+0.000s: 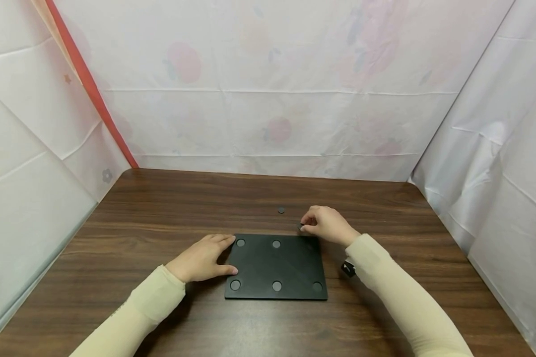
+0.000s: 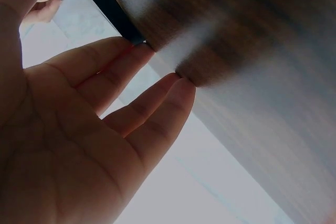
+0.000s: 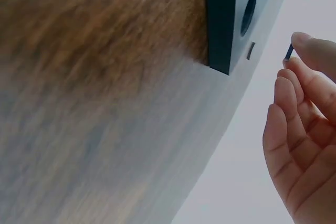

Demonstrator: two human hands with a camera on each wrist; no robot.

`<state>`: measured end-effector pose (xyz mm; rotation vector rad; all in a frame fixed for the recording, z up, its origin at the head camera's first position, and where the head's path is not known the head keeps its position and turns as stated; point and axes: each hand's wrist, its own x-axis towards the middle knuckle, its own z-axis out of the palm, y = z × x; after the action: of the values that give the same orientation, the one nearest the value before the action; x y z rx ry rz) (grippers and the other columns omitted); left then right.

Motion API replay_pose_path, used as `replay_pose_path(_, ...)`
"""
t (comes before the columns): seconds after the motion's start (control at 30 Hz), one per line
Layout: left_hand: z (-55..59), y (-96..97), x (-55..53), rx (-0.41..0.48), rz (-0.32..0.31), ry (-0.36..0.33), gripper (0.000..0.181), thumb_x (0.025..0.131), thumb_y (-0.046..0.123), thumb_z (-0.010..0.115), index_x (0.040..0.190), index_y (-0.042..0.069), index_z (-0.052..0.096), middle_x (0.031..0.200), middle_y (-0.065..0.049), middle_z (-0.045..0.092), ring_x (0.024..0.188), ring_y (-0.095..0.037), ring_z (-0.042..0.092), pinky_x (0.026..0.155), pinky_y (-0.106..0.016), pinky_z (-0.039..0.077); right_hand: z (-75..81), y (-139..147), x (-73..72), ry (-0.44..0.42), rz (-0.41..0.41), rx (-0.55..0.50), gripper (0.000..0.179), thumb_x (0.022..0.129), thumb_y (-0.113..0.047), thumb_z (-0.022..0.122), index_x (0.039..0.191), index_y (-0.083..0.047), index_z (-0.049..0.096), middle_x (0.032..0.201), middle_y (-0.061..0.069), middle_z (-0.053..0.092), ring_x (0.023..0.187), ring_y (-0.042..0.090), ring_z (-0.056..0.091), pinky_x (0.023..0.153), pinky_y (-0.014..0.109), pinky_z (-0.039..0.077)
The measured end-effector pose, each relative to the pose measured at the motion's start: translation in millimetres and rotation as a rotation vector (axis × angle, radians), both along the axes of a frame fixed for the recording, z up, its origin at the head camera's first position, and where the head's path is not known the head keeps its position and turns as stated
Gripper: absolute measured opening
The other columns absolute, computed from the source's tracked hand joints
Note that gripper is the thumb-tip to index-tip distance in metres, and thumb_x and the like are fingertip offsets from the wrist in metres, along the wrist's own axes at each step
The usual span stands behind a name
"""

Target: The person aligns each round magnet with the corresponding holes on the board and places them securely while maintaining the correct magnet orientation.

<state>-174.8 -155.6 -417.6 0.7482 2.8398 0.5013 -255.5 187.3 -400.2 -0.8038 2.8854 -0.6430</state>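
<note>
A flat black rectangular board [image 1: 295, 265] with round recesses near its edges lies on the table. My left hand [image 1: 203, 260] rests at the board's left edge, thumb on the surface and fingers extended; in the left wrist view its fingertips [image 2: 184, 85] touch the tabletop and the board's side. Above the board's far right corner, my right hand [image 1: 328, 224] pinches a small dark disc [image 3: 289, 52] between thumb and finger, held edge-on in the right wrist view. A second dark disc [image 1: 281, 210] lies flat on the table behind the board.
The brown wood-grain table [image 1: 183, 208] extends around the board. A pale printed curtain [image 1: 259, 109] hangs behind it, with white cloth [image 1: 496, 163] at the right side. A small black device [image 1: 348, 268] is at the right wrist.
</note>
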Motion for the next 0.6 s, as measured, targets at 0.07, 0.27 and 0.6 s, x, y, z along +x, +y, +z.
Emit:
replay_pose_path(0.07, 0.0, 0.1, 0.0, -0.002, 0.0, 0.001, 0.083, 0.083, 0.046, 0.075, 0.144, -0.003, 0.045, 0.148, -0.019, 0.047, 0.136, -0.041, 0.043, 0.111, -0.052, 0.04, 1.9, 3, 4.2, 0.003, 0.004, -0.001, 0.014, 0.089, -0.023, 0.073, 0.1, -0.014, 0.075, 0.09, -0.004, 0.064, 0.074, 0.005, 0.057, 0.067, 0.025, 0.05)
replay_pose_path(0.27, -0.5, 0.1, 0.3, 0.0, -0.002, 0.002, 0.083, 0.083, 0.046, 0.075, 0.144, -0.003, 0.045, 0.148, -0.019, 0.047, 0.136, -0.042, 0.043, 0.111, -0.053, 0.039, 4.3, 11, 14.9, 0.021, 0.012, -0.001, 0.012, 0.088, -0.023, 0.074, 0.097, -0.015, 0.076, 0.089, -0.006, 0.063, 0.07, 0.003, 0.055, 0.064, 0.022, 0.048)
replay_pose_path(0.6, -0.2, -0.5, 0.1, -0.005, -0.005, 0.002, 0.084, 0.083, 0.047, 0.075, 0.144, -0.003, 0.045, 0.148, -0.02, 0.047, 0.136, -0.042, 0.043, 0.111, -0.053, 0.039, 2.5, 22, 29.6, 0.046, 0.041, 0.016, 0.008, 0.086, -0.023, 0.076, 0.092, -0.018, 0.076, 0.087, -0.01, 0.063, 0.07, 0.0, 0.056, 0.063, 0.021, 0.048)
